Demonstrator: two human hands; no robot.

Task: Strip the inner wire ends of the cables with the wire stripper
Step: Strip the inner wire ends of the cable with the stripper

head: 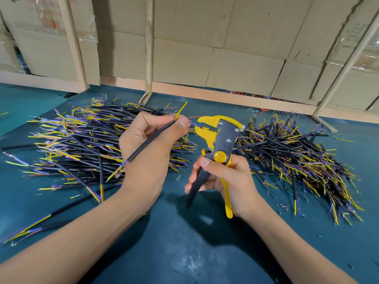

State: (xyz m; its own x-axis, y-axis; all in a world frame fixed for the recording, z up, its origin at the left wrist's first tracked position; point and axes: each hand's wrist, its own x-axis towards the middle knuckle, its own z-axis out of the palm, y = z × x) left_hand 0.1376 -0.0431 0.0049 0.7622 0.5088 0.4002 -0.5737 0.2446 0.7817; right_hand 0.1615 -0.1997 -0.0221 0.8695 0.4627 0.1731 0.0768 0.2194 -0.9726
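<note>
- Down low in the middle, the right hand [223,181] grips the handles of the yellow wire stripper [217,144].
- Just left, the left hand [149,144] pinches a black cable [147,140]; its blue wire [193,123] pokes into the stripper's mouth.
- Farther back, cable piles [82,136] lie on the green desk [184,242].

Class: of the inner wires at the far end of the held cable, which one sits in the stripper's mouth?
The blue wire; the yellow wire points up, clear of the stripper.
</note>
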